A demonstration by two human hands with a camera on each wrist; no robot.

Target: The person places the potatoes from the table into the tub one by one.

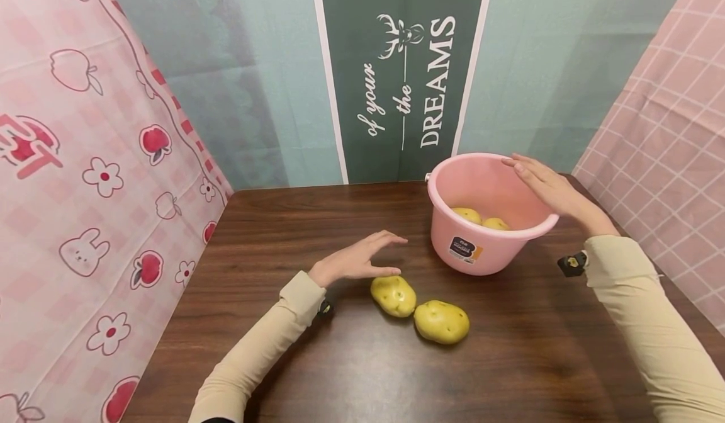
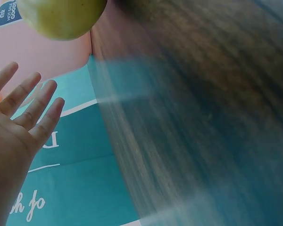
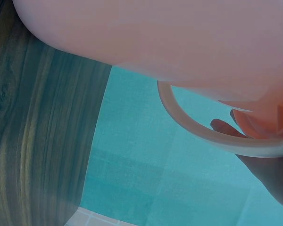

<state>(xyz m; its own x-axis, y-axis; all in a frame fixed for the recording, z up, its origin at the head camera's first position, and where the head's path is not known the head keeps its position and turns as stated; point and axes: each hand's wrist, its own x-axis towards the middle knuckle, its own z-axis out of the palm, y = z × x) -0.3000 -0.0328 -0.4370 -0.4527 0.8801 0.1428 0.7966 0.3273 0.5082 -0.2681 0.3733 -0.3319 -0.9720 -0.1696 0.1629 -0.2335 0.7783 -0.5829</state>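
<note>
My left hand (image 1: pixel 362 258) reaches over the table with its fingers extended and spread, the thumb tip close over a yellow potato (image 1: pixel 393 297). A second potato (image 1: pixel 442 322) lies right beside the first. In the left wrist view my left hand (image 2: pixel 19 127) holds nothing, and one potato (image 2: pixel 63 16) shows at the top. A pink bucket (image 1: pixel 501 250) stands upright at the right, with two potatoes (image 1: pixel 467 214) visible inside. My right hand (image 1: pixel 544 187) rests on its right rim, fingers straight. The right wrist view shows the bucket's curved handle (image 3: pixel 179 117) partly covering that hand (image 3: pixel 264 174).
The brown wooden table (image 1: pixel 272 234) meets a teal curtain (image 1: pixel 249 95) with a dark lettered panel (image 1: pixel 408 102) behind. A pink patterned cloth (image 1: pixel 113 221) hangs at the left, a pink grid cloth (image 1: pixel 668 127) at the right.
</note>
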